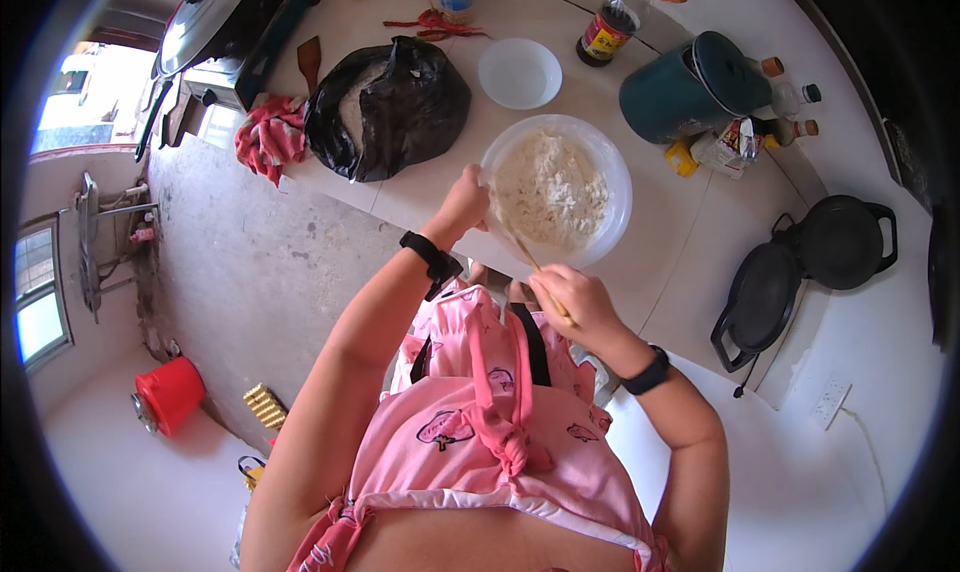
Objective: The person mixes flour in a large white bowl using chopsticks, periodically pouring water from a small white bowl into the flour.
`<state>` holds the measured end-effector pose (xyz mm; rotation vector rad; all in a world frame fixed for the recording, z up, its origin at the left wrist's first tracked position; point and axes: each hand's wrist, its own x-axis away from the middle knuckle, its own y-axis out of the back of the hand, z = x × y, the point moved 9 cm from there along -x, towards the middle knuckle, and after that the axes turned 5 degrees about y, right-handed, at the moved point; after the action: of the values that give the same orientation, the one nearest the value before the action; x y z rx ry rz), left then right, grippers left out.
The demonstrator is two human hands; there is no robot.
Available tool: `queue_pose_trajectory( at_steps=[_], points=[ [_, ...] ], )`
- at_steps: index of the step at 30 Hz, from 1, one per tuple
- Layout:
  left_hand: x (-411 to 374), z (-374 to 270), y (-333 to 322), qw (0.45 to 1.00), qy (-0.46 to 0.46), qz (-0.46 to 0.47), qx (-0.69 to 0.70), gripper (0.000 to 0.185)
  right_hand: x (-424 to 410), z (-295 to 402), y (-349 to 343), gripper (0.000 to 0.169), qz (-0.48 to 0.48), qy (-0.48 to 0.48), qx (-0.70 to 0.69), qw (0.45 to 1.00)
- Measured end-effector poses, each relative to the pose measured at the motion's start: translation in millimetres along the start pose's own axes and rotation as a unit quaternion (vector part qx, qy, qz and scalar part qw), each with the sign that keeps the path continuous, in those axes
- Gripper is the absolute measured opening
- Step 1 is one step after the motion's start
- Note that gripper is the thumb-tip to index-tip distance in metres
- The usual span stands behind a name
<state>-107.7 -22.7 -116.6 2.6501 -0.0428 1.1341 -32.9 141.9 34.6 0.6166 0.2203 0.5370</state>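
A translucent white plastic bowl (619, 219) stands near the counter's front edge, holding a lumpy mix of flour (559, 182), part dry powder and part crumbly clumps. My left hand (466, 200) grips the bowl's left rim. In my right hand (577, 302) is a thin wooden stick, perhaps chopsticks (527, 253), slanting over the near rim with its far end in the flour. Behind and left of the bowl, a black plastic bag (420, 114) lies partly open with pale flour inside. An empty-looking white bowl (520, 74) sits just beyond.
A dark green canister (660, 95), small bottles and a jar of dark sauce (607, 35) line the back. An opened black electric griddle (765, 294) lies at right. On the left are a red cloth (271, 138), a wooden spatula (309, 61) and a lidded pan (214, 24) on a stove.
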Motion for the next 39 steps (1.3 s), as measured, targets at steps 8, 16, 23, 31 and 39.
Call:
queue_pose_trajectory(
  at_steps=[8, 16, 23, 31, 39],
  points=[
    [-3.6, 2.2, -3.9, 1.000, 0.005, 0.016, -0.018, 0.043, -32.4, 30.0, -21.6, 0.009, -0.107, 0.022, 0.028, 0.994],
    [-10.0, 5.3, -1.4, 0.996, -0.032, 0.008, -0.077, 0.044, 22.0, -29.9, 34.3, 0.018, 0.084, -0.069, 0.085, 0.990],
    [-2.8, -2.6, -5.2, 0.999, -0.024, 0.018, -0.028, 0.040, 28.4, -57.8, 79.8, 0.011, -0.037, -0.113, 0.192, 0.974],
    [-2.5, -7.2, -3.1, 0.996, -0.041, -0.019, -0.075, 0.038, 16.9, -20.7, 3.4, 0.014, -0.104, -0.088, -0.035, 0.990],
    [-6.2, -8.6, -4.8, 0.995, -0.067, 0.000, -0.071, 0.036, 35.2, -99.8, 114.6, 0.019, -0.074, -0.240, 0.048, 0.967]
  ],
)
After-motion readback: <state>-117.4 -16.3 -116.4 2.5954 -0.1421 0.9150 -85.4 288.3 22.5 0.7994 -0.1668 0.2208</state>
